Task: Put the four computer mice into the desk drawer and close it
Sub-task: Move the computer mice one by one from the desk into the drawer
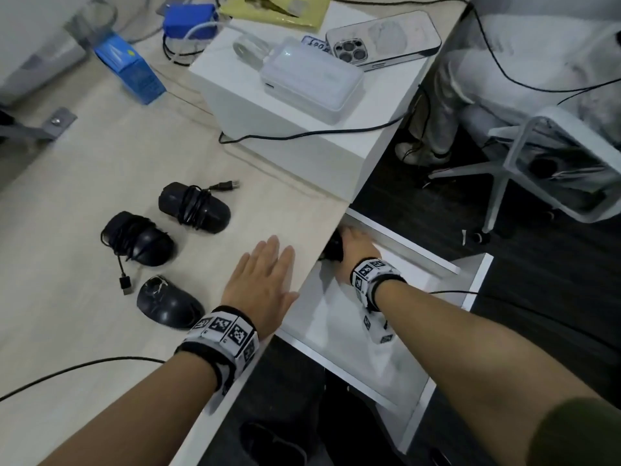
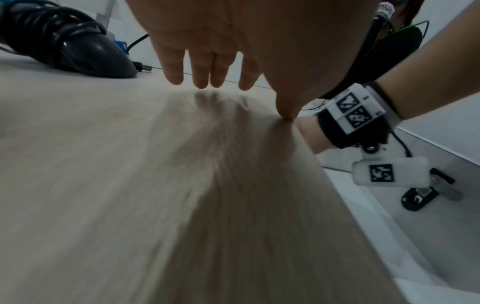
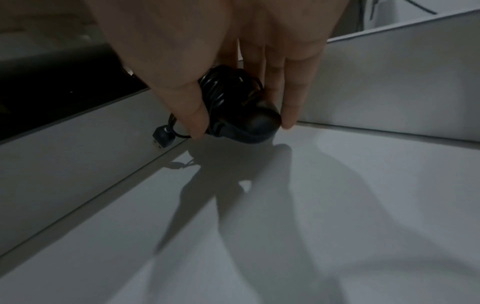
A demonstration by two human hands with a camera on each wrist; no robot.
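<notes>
Mouse [image 3: 246, 115], black, cable-wound, pinched in right hand [image 1: 353, 250]; left hand [image 1: 265, 277] spread flat.

Pale wood-grain desk top [image 1: 84, 183], bearing a white rectangular box [image 1: 235, 102] at its right edge. Nearer than that box and to its left, three black mice lying apart: a cord-wrapped black mouse [image 1: 196, 207], a second cord-wrapped mouse [image 1: 139, 238], and a scuffed cordless black mouse [image 1: 168, 302] farthest from it. Left of the box, a blue carton [image 1: 132, 67]; behind the box, a yellow padded envelope [image 1: 279, 10]. Below the box, an open white drawer [image 1: 353, 358].
</notes>
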